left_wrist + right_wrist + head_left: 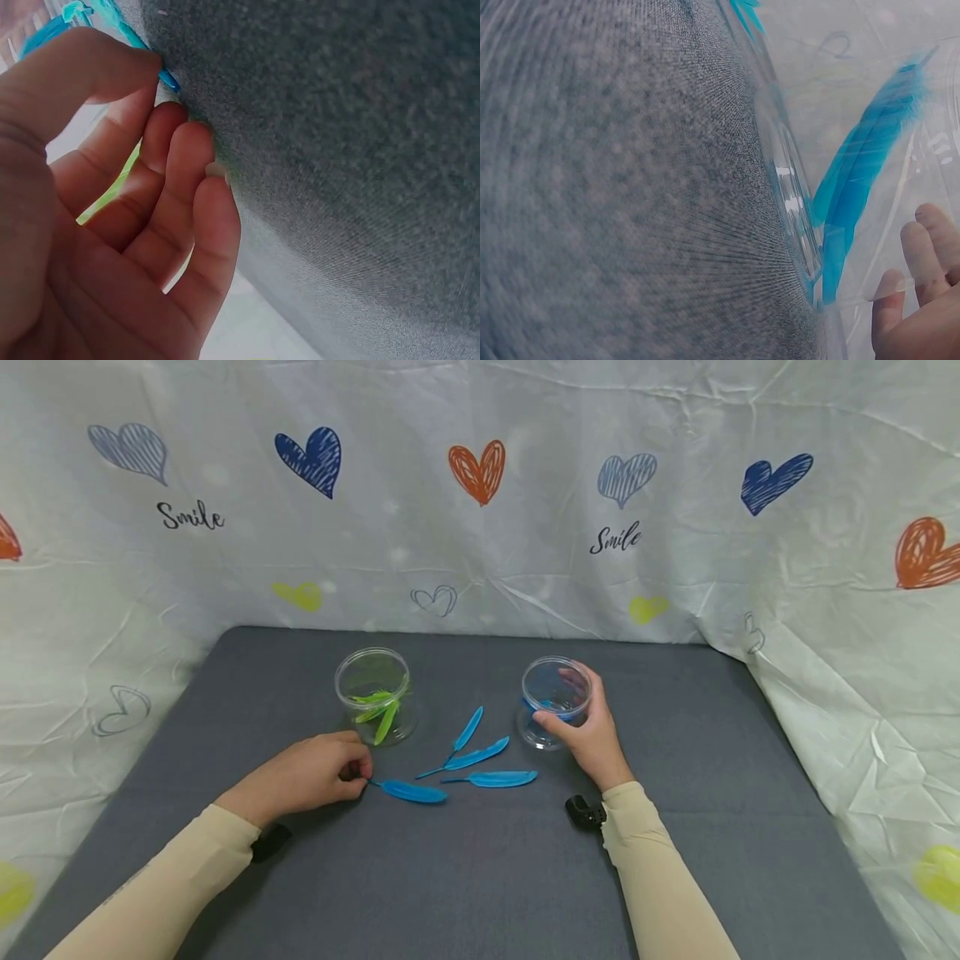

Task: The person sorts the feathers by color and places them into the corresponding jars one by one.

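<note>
The grey table (450,885) runs under everything, with a cream left sleeve (165,885) and right sleeve (663,877) reaching in over it, a black band (272,843) at the left wrist and another strap (585,812) at the right.

The left hand (311,777) holds its thumb and fingertips in a narrow pinch on the quill end of a blue feather (414,792), whose vane points right; whether that vane touches the table, I cannot tell.

Just beyond lie three loose feathers: the nearest (504,779) roughly level, the middle one (477,754) slanting up to the right, the farthest (468,728) steeper, its quill meeting the middle one's.

The right hand (592,735) is spread wide round the right jar (534,737), thumb in front; this clear jar stands upright with blue feathers inside (866,161).

The left jar (408,714), also upright, stands just beyond the left hand and holds green feathers (386,718).

Behind hangs a white backdrop (525,402) with printed hearts (477,472).
</note>
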A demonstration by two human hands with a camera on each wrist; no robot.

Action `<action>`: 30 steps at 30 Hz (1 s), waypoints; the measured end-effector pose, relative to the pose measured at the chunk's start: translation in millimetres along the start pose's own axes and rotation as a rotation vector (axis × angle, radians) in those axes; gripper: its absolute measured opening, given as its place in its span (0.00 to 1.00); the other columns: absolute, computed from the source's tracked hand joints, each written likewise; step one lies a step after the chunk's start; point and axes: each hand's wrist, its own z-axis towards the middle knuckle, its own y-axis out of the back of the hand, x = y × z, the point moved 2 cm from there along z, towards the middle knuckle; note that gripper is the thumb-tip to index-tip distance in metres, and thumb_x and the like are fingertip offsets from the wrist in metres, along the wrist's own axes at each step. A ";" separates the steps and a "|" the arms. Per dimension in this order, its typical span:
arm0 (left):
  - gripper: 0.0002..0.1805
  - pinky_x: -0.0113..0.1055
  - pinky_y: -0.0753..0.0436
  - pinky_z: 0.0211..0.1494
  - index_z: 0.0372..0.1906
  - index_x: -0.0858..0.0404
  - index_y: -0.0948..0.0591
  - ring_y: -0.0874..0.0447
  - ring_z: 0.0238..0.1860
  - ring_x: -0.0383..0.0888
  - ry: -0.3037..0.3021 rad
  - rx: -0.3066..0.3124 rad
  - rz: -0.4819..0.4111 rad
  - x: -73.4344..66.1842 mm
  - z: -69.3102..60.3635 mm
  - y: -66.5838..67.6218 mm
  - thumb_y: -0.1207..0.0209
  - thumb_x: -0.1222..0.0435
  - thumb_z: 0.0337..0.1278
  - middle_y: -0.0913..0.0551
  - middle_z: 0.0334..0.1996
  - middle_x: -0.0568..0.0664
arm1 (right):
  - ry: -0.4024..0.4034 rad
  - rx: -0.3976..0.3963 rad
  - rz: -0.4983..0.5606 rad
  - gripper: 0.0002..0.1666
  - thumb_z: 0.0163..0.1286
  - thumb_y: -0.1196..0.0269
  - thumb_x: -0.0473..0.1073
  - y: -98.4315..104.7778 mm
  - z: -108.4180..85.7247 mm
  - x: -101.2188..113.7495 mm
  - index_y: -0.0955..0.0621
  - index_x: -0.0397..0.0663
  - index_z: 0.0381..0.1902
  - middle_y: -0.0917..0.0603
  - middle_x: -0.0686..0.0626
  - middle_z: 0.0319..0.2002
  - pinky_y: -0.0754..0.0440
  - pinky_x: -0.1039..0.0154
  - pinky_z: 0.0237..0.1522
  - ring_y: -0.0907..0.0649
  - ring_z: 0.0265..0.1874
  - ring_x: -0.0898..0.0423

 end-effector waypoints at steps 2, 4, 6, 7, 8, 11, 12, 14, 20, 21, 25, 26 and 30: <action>0.08 0.34 0.22 0.41 0.35 0.46 0.15 0.25 0.36 0.34 0.002 0.003 -0.004 0.7 0.6 0.0 0.30 0.65 0.62 0.21 0.37 0.37 | 0.009 -0.005 -0.012 0.55 0.69 0.24 0.44 0.8 2.7 -9.5 0.42 0.53 0.85 0.31 0.43 0.80 0.41 0.40 0.85 0.32 0.81 0.39; 0.09 0.33 0.23 0.40 0.35 0.45 0.15 0.26 0.35 0.34 0.007 0.007 -0.008 1.0 1.1 0.2 0.31 0.65 0.61 0.22 0.36 0.37 | 0.019 -0.007 -0.024 0.55 0.69 0.23 0.47 1.7 6.0 -19.1 0.41 0.58 0.85 0.30 0.47 0.80 0.40 0.41 0.85 0.31 0.81 0.43; 0.09 0.33 0.24 0.40 0.34 0.45 0.15 0.27 0.35 0.33 0.009 0.011 -0.015 0.8 1.7 0.6 0.31 0.65 0.60 0.22 0.36 0.37 | 0.029 -0.010 -0.034 0.55 0.69 0.23 0.51 2.4 9.2 -29.4 0.41 0.64 0.84 0.29 0.52 0.79 0.39 0.42 0.85 0.31 0.81 0.45; 0.09 0.33 0.25 0.39 0.33 0.45 0.16 0.27 0.34 0.33 0.012 0.012 -0.019 0.4 1.8 0.9 0.31 0.65 0.59 0.23 0.35 0.38 | 0.034 -0.012 -0.040 0.55 0.68 0.22 0.52 2.9 10.9 -34.9 0.41 0.67 0.84 0.29 0.54 0.79 0.39 0.42 0.85 0.30 0.80 0.46; 0.09 0.33 0.25 0.39 0.33 0.45 0.16 0.28 0.34 0.33 0.013 0.011 -0.023 0.3 1.6 1.0 0.31 0.65 0.58 0.23 0.35 0.38 | 0.033 -0.012 -0.038 0.55 0.68 0.22 0.52 2.9 11.0 -34.8 0.41 0.67 0.84 0.29 0.55 0.79 0.38 0.42 0.84 0.30 0.80 0.46; 0.11 0.32 0.27 0.38 0.31 0.43 0.18 0.29 0.33 0.34 0.015 0.008 -0.034 0.2 1.0 0.8 0.31 0.65 0.56 0.24 0.33 0.38 | 0.036 -0.012 -0.029 0.55 0.68 0.22 0.52 2.8 11.3 -34.7 0.40 0.67 0.84 0.29 0.54 0.79 0.38 0.41 0.84 0.30 0.80 0.43; 0.12 0.32 0.27 0.37 0.30 0.43 0.19 0.29 0.33 0.34 0.015 0.007 -0.036 0.3 0.7 0.5 0.31 0.65 0.56 0.24 0.33 0.38 | 0.035 -0.012 -0.028 0.54 0.68 0.22 0.52 2.6 11.1 -34.9 0.40 0.67 0.84 0.28 0.55 0.79 0.38 0.41 0.84 0.30 0.80 0.44; 0.12 0.32 0.28 0.37 0.30 0.43 0.19 0.29 0.32 0.34 0.015 0.008 -0.037 0.3 0.2 0.0 0.31 0.65 0.55 0.24 0.32 0.38 | 0.032 -0.012 -0.025 0.54 0.68 0.22 0.51 2.4 10.4 -35.6 0.40 0.67 0.84 0.28 0.55 0.79 0.38 0.42 0.84 0.30 0.80 0.44; 0.11 0.32 0.26 0.36 0.30 0.45 0.19 0.28 0.29 0.32 0.019 0.016 -0.056 -1.4 0.2 0.7 0.31 0.66 0.54 0.23 0.28 0.35 | 0.025 -0.009 -0.013 0.54 0.69 0.22 0.49 2.3 9.2 -38.4 0.39 0.66 0.84 0.28 0.54 0.79 0.39 0.42 0.85 0.30 0.80 0.46; 0.11 0.32 0.26 0.35 0.30 0.45 0.19 0.28 0.29 0.31 0.020 0.017 -0.064 -2.3 0.3 1.5 0.31 0.66 0.55 0.22 0.27 0.35 | 0.023 -0.008 -0.010 0.54 0.69 0.22 0.49 2.4 9.4 -38.5 0.40 0.66 0.84 0.28 0.54 0.79 0.38 0.42 0.84 0.30 0.80 0.46; 0.13 0.31 0.28 0.32 0.29 0.45 0.20 0.29 0.25 0.31 0.019 0.018 -0.094 -8.8 0.8 5.7 0.32 0.68 0.57 0.24 0.23 0.34 | 0.019 -0.010 -0.024 0.54 0.68 0.22 0.51 2.9 10.7 -37.2 0.40 0.68 0.84 0.28 0.55 0.79 0.38 0.42 0.84 0.30 0.80 0.49; 0.13 0.31 0.29 0.32 0.29 0.45 0.21 0.30 0.25 0.32 0.020 0.017 -0.095 -11.2 1.3 7.1 0.33 0.68 0.58 0.24 0.23 0.34 | 0.018 -0.011 -0.029 0.54 0.68 0.22 0.52 3.0 11.0 -37.0 0.40 0.68 0.84 0.29 0.56 0.78 0.37 0.42 0.84 0.30 0.80 0.50; 0.14 0.31 0.29 0.32 0.28 0.44 0.22 0.31 0.25 0.32 0.007 -0.001 -0.076 -24.6 5.6 14.5 0.34 0.68 0.59 0.26 0.23 0.34 | 0.019 -0.013 -0.040 0.55 0.68 0.22 0.52 3.3 11.7 -36.1 0.40 0.68 0.84 0.28 0.56 0.79 0.38 0.42 0.84 0.30 0.80 0.52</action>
